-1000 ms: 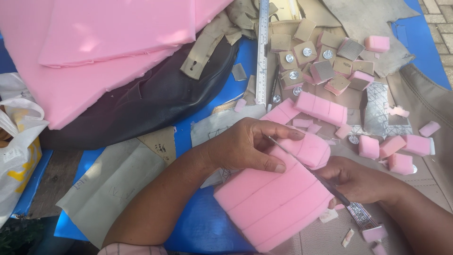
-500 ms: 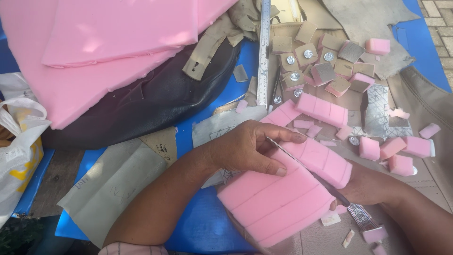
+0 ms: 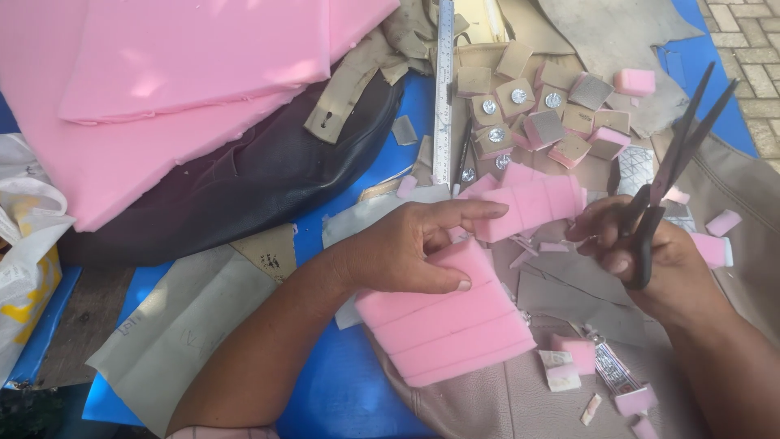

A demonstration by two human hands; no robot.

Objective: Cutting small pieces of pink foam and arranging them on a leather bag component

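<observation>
Pink foam block (image 3: 443, 325), scored into parallel strips, lying on the blue sheet (image 3: 341, 390) near the lower centre of the bench. The left hand (image 3: 406, 248) rests on its upper edge, thumb pressed flat on the foam and fingers bent. The forefinger reaches to a narrower foam strip (image 3: 528, 207), marked into squares, whose far end meets the fingertips of the right hand (image 3: 650, 260). That hand is closed around the handles of black scissors (image 3: 666, 175), blades parted and pointing up and away. Beyond the strip lie a heap of small covered foam squares (image 3: 536, 102) with metal studs, an upright steel ruler (image 3: 443, 89), a dark leather piece (image 3: 244, 183) and large pink foam sheets (image 3: 179, 73). Loose foam offcuts (image 3: 569, 366) lie near the block.
</observation>
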